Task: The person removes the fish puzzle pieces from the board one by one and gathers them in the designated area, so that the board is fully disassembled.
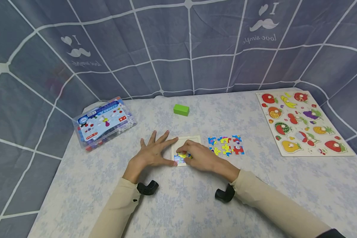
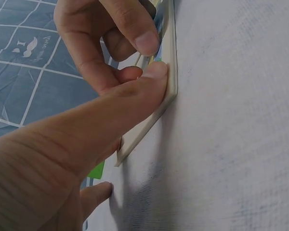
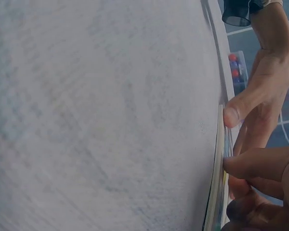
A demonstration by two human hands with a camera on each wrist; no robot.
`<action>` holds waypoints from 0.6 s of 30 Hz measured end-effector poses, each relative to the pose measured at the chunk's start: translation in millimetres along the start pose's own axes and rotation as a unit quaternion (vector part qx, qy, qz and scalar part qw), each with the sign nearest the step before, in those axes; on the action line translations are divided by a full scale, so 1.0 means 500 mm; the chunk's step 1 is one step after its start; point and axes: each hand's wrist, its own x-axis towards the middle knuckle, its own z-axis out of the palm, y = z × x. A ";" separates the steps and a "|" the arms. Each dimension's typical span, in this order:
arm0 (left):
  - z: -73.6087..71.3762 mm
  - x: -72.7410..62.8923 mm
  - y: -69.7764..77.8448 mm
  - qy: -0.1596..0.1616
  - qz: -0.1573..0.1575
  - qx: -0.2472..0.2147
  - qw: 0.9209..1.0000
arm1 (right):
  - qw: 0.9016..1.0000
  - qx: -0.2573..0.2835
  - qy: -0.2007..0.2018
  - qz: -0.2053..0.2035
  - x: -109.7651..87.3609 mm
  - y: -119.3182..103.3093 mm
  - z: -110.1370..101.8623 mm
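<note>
A small pale puzzle tray (image 1: 193, 137) lies on the table between both hands. Blue and yellow jigsaw pieces (image 1: 179, 159) fill part of its lower left. My left hand (image 1: 148, 154) is spread at the tray's left side, its thumb (image 2: 156, 72) pressing the near left corner and its index fingertip at the far left edge. Over the tray, my right hand (image 1: 203, 158) has curled fingers and thumb pinching a yellow jigsaw piece (image 1: 182, 154), mostly hidden beneath them. Just right of the tray, several loose jigsaw pieces (image 1: 226, 148) in red, yellow and blue lie close together in rows.
Behind the tray lies a green block (image 1: 181, 110). A clear plastic box (image 1: 104, 122) with a printed label stands at the back left. On the right is a fruit peg board (image 1: 307, 127). A grey checked curtain (image 1: 172, 43) hangs along the table's back edge.
</note>
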 end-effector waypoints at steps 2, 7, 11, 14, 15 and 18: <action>0.000 -0.001 0.000 0.000 0.002 0.001 1.000 | 1.000 0.004 0.000 0.003 0.000 -0.002 0.000; 0.000 -0.001 0.000 0.002 0.006 -0.001 1.000 | 1.000 0.010 0.007 0.004 0.001 -0.002 0.003; 0.000 -0.002 0.000 0.003 0.005 -0.001 1.000 | 1.000 0.016 0.013 0.005 0.002 -0.002 0.005; 0.000 -0.003 0.002 0.001 0.001 -0.003 1.000 | 1.000 0.018 0.019 0.005 0.002 -0.002 0.007; -0.001 -0.003 0.002 0.001 0.001 -0.004 1.000 | 1.000 0.018 0.020 0.006 0.002 -0.003 0.007; -0.002 -0.004 0.003 0.003 0.001 -0.004 1.000 | 0.999 0.020 0.025 0.008 0.002 -0.005 0.007</action>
